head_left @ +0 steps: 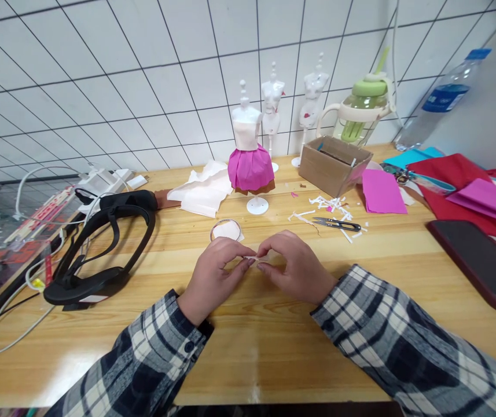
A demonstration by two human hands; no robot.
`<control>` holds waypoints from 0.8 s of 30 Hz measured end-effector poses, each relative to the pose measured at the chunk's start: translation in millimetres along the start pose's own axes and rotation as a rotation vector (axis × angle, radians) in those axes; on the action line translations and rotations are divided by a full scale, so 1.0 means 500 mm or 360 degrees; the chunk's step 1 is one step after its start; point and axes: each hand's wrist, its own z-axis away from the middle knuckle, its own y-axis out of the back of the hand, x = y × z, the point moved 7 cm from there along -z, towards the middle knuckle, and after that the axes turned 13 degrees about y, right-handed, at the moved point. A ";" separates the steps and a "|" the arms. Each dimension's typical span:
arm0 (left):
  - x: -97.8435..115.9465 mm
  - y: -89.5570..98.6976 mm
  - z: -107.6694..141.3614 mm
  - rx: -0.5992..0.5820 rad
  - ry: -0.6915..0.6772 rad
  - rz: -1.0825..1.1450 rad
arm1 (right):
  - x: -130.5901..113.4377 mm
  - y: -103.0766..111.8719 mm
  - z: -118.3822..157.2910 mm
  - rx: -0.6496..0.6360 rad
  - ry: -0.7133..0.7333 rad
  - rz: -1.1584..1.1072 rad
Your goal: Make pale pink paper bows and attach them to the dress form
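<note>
The left hand (213, 275) and right hand (297, 267) are pinching a small pale strip (252, 258) from either side, seemingly to steady it, while snips (341, 225) are lying within easy reach.

Head view: from the person's head, facing forward and down
Surface (265, 347): near, below
Tiled wall (150, 95): farther, in front

Left sleeve (132, 353), right sleeve (404, 330): black/grey/white plaid. Round dark button (189, 347) on left cuff (173, 315), dark fabric at its edge. Left hand (215, 272), right hand (295, 266): bare.
</note>
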 end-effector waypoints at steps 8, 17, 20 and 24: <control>0.023 0.018 0.005 0.0056 -0.0344 -0.0066 | -0.009 0.005 -0.003 0.0027 0.0036 -0.0058; 0.033 0.029 0.009 0.0057 -0.0427 0.0028 | -0.027 0.021 -0.003 0.0150 0.0204 -0.0079; 0.032 0.029 0.011 0.0060 -0.0450 0.0002 | -0.033 0.017 -0.005 0.0054 0.0227 -0.0025; 0.032 0.030 0.014 0.0089 -0.0485 -0.0055 | -0.033 0.011 -0.006 -0.0023 0.0201 -0.0040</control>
